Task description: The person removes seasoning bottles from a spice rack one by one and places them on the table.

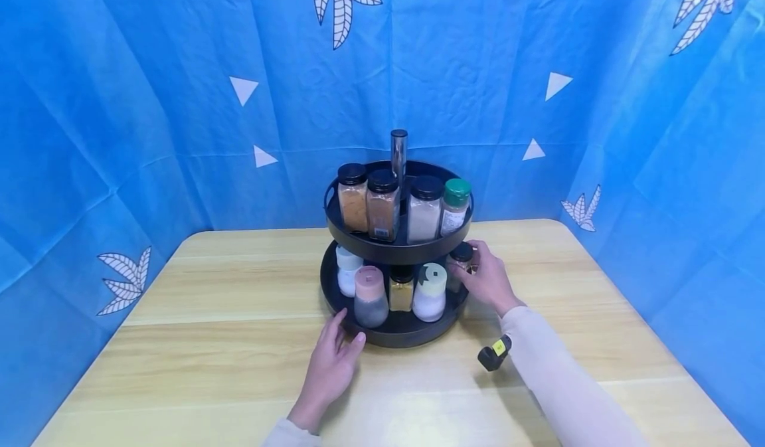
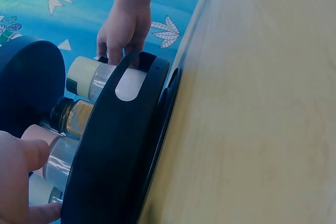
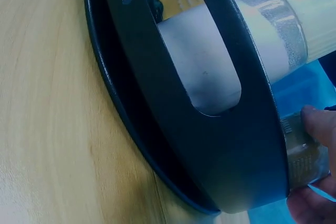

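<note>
A black two-tier round rack stands on the table, seasoning jars on both tiers. At the lower tier's right side, my right hand grips a small clear jar with a black lid and dark contents. My left hand is at the lower tier's front left rim, thumb and fingers spread, holding nothing. Closest to it is a shaker with a pink cap. Beside that stand a jar of yellow powder and a white-filled shaker with a pale green cap.
The upper tier carries black-lidded jars, a green-capped bottle and a tall dark cylinder at its middle. A white container is at the lower left. Blue cloth hangs behind and beside the wooden table.
</note>
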The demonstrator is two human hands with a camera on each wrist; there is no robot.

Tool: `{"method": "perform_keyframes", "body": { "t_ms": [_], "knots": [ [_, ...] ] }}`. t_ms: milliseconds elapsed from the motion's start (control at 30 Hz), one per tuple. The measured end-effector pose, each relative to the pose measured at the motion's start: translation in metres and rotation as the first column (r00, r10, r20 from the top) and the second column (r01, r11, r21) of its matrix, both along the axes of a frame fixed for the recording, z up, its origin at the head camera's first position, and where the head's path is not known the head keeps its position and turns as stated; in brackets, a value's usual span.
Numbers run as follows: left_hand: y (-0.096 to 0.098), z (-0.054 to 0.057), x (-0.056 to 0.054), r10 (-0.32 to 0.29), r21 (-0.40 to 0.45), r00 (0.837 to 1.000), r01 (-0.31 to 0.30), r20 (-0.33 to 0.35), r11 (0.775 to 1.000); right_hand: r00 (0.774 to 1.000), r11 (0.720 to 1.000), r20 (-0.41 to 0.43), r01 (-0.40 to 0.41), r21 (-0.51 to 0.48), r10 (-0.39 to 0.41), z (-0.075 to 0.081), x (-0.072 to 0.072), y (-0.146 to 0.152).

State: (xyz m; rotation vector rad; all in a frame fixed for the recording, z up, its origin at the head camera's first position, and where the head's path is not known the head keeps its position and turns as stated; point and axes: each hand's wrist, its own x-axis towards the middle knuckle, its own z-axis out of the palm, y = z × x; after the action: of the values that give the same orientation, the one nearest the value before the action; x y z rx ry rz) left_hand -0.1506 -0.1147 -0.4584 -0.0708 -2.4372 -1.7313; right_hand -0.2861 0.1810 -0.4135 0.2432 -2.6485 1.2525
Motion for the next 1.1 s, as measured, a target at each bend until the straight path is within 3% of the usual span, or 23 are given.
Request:
{"method": "perform_keyframes", "body": {
  "t_ms": [433, 700, 1100],
  "knots": [
    [0.0013, -0.0032, -0.0019, -0.017, 0.005, 1.000, 0.017, -0.004, 1.000, 1.000, 1.000, -0.028, -0.007, -0.028, 0.006, -0.0034, -0.0023, 0.0029],
    [0.0004, -0.0013, -0.0011, -0.013, 0.014, 1.000, 0.013, 0.022, 1.000, 0.999, 1.000, -0.037, -0.010, -0.024, 0.009, -0.0007, -0.0032, 0.0011],
    [-0.0006, -0.0011, -0.0009, -0.025, -0.004, 1.000, 0.025, 0.007, 1.000, 0.999, 1.000, -0.041, 0.008, -0.019, -0.008, 0.0037, -0.0053, 0.0022]
  ]
}}
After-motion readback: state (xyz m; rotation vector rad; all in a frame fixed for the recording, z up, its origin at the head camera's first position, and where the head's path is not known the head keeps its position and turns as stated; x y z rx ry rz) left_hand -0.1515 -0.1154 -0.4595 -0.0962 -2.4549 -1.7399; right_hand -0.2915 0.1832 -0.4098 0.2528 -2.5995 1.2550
